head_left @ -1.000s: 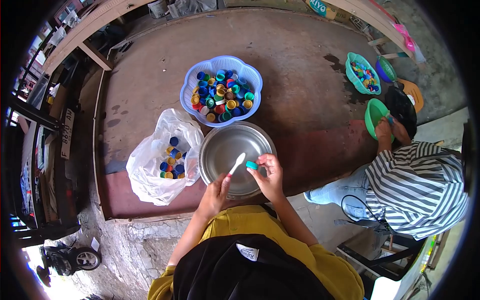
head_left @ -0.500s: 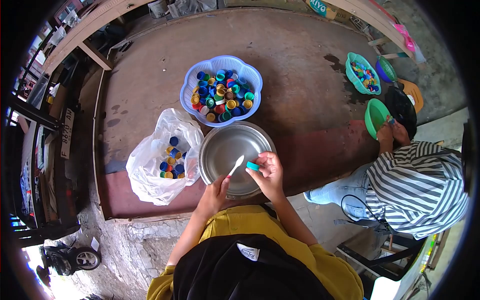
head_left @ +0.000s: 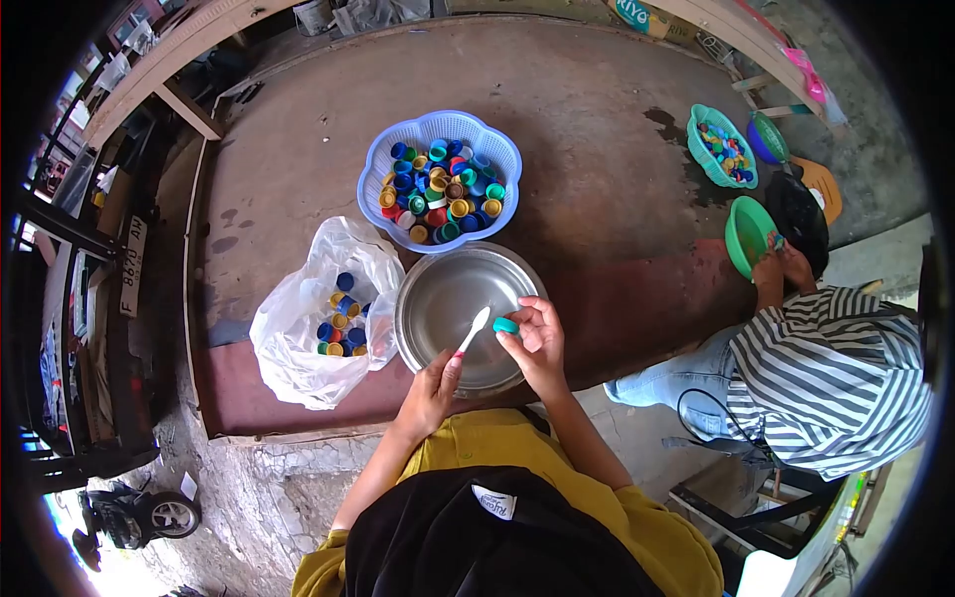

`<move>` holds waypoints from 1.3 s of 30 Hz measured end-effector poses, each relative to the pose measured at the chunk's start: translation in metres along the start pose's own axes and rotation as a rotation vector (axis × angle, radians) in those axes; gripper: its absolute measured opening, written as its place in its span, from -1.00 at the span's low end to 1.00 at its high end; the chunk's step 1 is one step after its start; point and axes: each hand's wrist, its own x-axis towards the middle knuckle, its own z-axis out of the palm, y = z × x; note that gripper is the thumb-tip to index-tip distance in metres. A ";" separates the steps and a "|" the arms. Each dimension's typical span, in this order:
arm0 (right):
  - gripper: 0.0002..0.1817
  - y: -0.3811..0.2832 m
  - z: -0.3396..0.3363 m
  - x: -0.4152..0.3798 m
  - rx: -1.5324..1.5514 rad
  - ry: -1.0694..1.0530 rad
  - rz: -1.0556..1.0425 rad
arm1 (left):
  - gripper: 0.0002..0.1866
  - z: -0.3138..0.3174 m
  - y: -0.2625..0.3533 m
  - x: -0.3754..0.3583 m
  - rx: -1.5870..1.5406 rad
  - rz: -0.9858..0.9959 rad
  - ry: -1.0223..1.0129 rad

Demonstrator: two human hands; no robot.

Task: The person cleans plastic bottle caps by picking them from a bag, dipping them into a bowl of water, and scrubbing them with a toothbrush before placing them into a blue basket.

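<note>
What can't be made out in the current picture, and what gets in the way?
All in the head view:
Lower end of the brush: hidden by the left hand.
Any marking on the teal cap in the right hand: too small.
Lowest caps in the blue basket: covered by the upper ones.
Whatever lies under the folds of the white bag: obscured by plastic.
What the co-worker's hands hold: too small, partly covered by fingers.

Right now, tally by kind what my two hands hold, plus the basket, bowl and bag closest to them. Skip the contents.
Toothbrush, in the left hand: 1
Green cap, in the right hand: 1
Blue basket: 1
Metal bowl: 1
White plastic bag: 1
Total: 5
</note>
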 end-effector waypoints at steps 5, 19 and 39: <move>-0.63 -0.002 -0.009 0.004 -0.560 -0.003 -0.117 | -0.69 0.004 -0.004 0.003 -0.012 0.051 -0.011; -0.53 0.000 -0.005 0.000 -0.508 -0.068 -0.121 | -0.69 -0.004 -0.009 0.005 0.162 0.046 0.007; -0.78 0.005 -0.001 -0.001 -0.347 -0.049 -0.097 | -0.65 0.001 0.015 -0.009 -0.077 0.022 -0.039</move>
